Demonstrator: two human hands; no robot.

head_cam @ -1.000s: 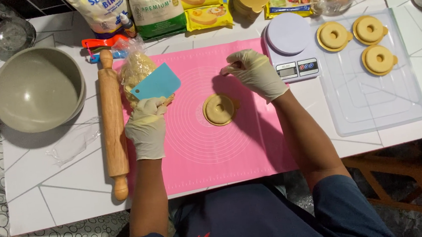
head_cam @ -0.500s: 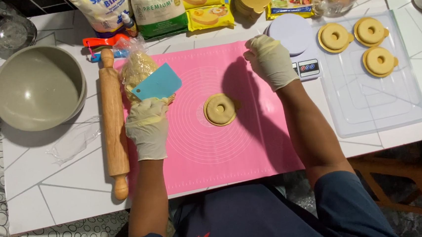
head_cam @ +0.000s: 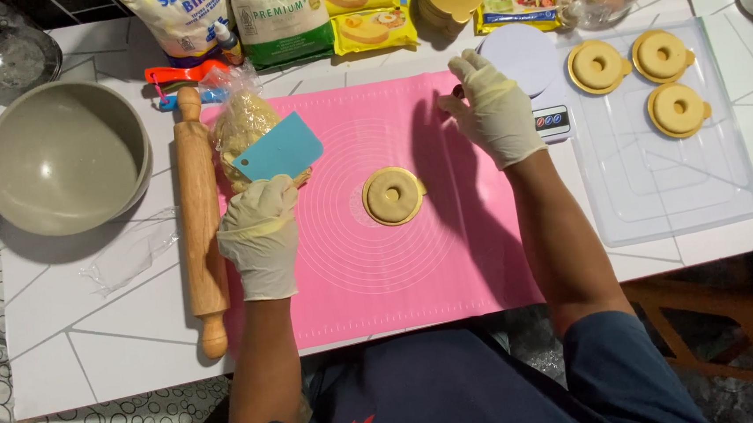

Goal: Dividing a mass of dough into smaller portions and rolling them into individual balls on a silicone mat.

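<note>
A round ring of pale dough on a yellow disc [head_cam: 393, 195] lies near the middle of the pink silicone baking mat [head_cam: 372, 274], between the two gloved hands and touching neither. The left hand [head_cam: 261, 237], in a cream latex glove, rests at the mat's left edge and is clenched around the lower edge of a light blue plastic dough scraper [head_cam: 277, 148], whose blade points up and away from the body. The scraper leans against a lump of crumbly yellow dough in clear plastic wrap [head_cam: 244, 128] that sits at the mat's upper left corner. The left forearm runs straight up from the body, alongside a long wooden rolling pin [head_cam: 201, 219] lying just left of the mat. The right hand [head_cam: 495, 110], also gloved, is raised over the mat's upper right part, well apart from the dough ring, with the wrist bent and fingers loosely curled; its fingertips seem to pinch something small and dark [head_cam: 457, 92], too small to identify. Just beyond this hand sits a small white kitchen scale with a round platform [head_cam: 527, 60]. Right of it, a clear plastic tray [head_cam: 675, 191] carries three more dough rings on yellow discs [head_cam: 659, 55]. A large grey-green mixing bowl [head_cam: 64, 158] stands at the far left.
</note>
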